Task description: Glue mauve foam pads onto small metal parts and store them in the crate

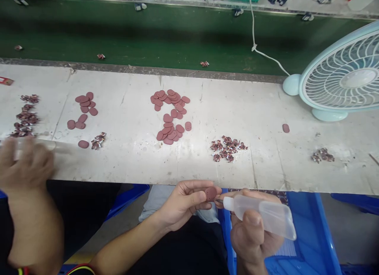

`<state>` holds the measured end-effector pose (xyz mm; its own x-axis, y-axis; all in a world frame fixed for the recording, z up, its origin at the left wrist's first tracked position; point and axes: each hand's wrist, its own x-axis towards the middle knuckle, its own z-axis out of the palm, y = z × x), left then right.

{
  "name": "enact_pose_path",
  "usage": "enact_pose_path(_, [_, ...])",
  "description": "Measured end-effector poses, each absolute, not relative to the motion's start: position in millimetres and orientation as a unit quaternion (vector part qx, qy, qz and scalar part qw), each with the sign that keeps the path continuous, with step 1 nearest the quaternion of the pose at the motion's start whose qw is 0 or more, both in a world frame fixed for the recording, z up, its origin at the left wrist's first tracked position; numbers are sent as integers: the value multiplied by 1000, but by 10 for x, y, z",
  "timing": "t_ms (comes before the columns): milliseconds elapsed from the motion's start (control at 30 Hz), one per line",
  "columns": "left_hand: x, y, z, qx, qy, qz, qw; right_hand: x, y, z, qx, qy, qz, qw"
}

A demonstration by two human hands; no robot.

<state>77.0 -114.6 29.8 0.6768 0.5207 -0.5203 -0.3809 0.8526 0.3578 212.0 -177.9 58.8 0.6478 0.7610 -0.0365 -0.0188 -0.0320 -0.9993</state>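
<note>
Between the thumb and fingers of my left hand is a reddish-brown oval disc, held just off the table's front edge. My right hand grips a translucent squeeze bottle with a white cap and thin dark tip. That tip points left and sits close beside the disc; whether it touches, I cannot tell. On the table past my hands lie a heap of small brown-and-white pieces and a spread of similar oval discs.
A light-blue fan stands at the right, its white cord running back. Beyond the white table runs a green belt carrying scattered small pieces. At left, a co-worker's hand rests over the table. A blue crate sits below right.
</note>
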Motion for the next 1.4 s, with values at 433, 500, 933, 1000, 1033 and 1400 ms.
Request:
enact_pose_path(433, [666, -1075, 295, 116, 285, 295, 905, 3777, -1220, 126, 483, 565, 481, 465])
enact_pose_path(500, [645, -1063, 273, 107, 297, 304, 899, 3756, -1256, 164, 461, 545, 495, 495])
enact_pose_path(933, [501, -950, 376, 62, 372, 336, 863, 3139, 1083, 673, -712, -460, 252, 467])
enact_pose_path(1000, [457, -947, 409, 58, 365, 351, 860, 3151, 1557, 707, -747, -491, 216, 394])
enact_pose_path(1033, [435, -948, 425, 55, 365, 356, 858, 3150, 1722, 723, -759, -501, 202, 363])
enact_pose_path(1400, [371, -868, 427, 41, 366, 372, 852, 3051, 1719, 893, -778, -530, 152, 300])
